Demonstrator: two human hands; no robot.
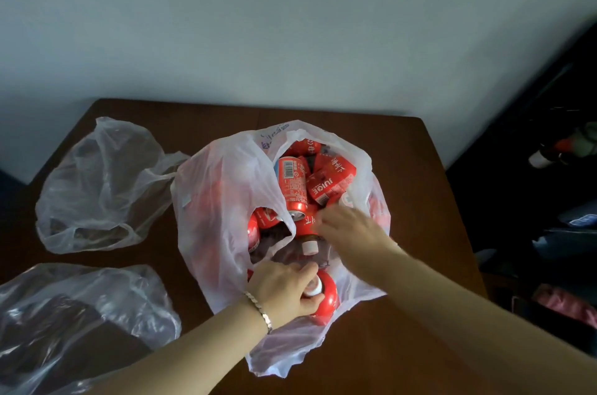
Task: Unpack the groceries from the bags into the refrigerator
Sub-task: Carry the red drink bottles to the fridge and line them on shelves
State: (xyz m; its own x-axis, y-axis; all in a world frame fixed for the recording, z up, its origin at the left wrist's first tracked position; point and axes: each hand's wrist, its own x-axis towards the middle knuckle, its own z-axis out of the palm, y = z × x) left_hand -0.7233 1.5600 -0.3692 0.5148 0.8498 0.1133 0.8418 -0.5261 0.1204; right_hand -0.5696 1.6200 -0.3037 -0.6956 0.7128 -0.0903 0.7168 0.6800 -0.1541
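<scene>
The brown surface (403, 168) fills the lower half of the frame; the refrigerator is not in view. At frame centre sits the full bag (223, 200), mouth gaping upward, with red cans (292, 187) heaped inside. 2 slack bags (103, 181) lie at the left, looking emptied.

The step in hand seems to be lifting drinks out. The left hand (284, 291), low in the bag's mouth, has its grip curled round the neck of a red bottle (328, 297) at its white cap (314, 287). The right hand (349, 229) reaches among the cans at centre right; blur hides whether its grip has closed on anything.

To do this well, draw the bottle straight up, clear of the thin film. The right hand can steady the heap or pin the rim, since loose cans could roll or the plastic ride up.
</scene>
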